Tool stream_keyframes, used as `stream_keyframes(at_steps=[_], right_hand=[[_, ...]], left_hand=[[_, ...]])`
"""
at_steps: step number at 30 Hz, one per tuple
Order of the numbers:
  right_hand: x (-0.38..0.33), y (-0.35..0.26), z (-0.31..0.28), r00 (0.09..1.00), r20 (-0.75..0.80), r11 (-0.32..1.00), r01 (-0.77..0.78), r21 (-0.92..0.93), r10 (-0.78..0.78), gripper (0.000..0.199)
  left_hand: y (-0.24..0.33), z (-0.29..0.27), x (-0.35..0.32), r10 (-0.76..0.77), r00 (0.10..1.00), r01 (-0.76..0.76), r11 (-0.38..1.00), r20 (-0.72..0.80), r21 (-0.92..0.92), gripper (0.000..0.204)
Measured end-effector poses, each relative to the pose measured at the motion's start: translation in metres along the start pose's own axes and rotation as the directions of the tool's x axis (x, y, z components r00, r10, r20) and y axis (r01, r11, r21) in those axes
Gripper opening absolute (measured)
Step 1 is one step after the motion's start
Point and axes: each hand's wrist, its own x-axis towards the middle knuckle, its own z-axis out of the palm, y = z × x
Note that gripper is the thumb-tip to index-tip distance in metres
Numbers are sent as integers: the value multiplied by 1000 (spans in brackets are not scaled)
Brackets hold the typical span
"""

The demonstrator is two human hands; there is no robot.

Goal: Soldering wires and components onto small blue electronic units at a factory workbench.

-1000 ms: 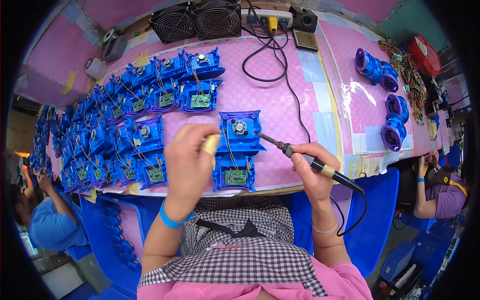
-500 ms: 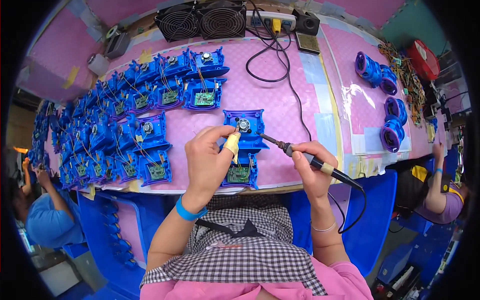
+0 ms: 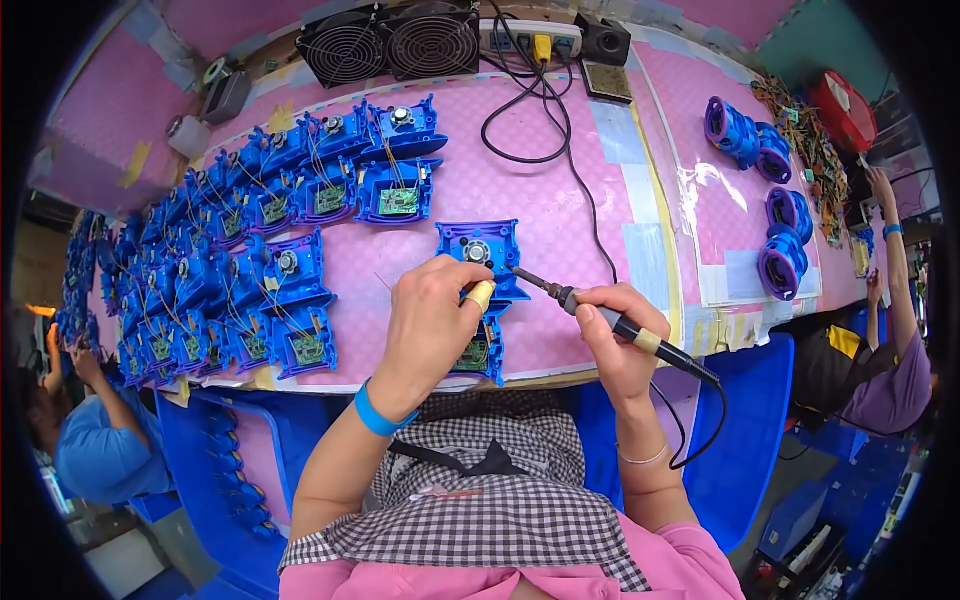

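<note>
My right hand [image 3: 612, 335] grips a soldering iron [image 3: 600, 315] like a pen, its tip touching the top part of a blue plastic housing [image 3: 480, 248] with a round metal part in its middle. My left hand [image 3: 432, 320] rests on the same housing, fingers pinched together near the iron's tip, with a yellow finger cot on one finger. It seems to hold thin solder wire, too fine to be sure. A green circuit board [image 3: 474, 354] shows under my left hand. The iron's black cord [image 3: 700, 420] loops down past the table edge.
Many more blue housings with green boards [image 3: 260, 270] lie in rows at the left on the pink mat [image 3: 560, 200]. Two black fans [image 3: 390, 45] and a power strip [image 3: 530, 40] stand at the back. Purple-blue round parts [image 3: 770, 200] lie right. Other people work at both sides.
My left hand has slid right from the row of housings onto the housing in front of me, fingers pinched near the iron's tip. The iron has stayed on it.
</note>
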Motion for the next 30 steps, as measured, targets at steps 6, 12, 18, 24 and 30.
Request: stream_keyframes(at_steps=[6,12,18,24,30], right_hand=[[0,2,3,998,13,997,67,-25,-67,9],[-1,0,4,997,11,997,73,-35,-73,9],[-5,-2,1,997,19,997,76,-32,-76,10],[-5,-7,-4,999,-45,1000,27,8,-26,10],[-7,-5,-5,997,-61,998,-49,29,51,9]], left_hand=[[1,1,2,-18,1000,18,1000,-1,23,14],[2,2,1,-37,999,37,999,-6,12,13],[2,2,1,-39,999,39,999,-9,1,13],[1,4,1,-45,999,45,999,-13,6,13],[3,4,2,-54,998,54,998,-14,10,13]])
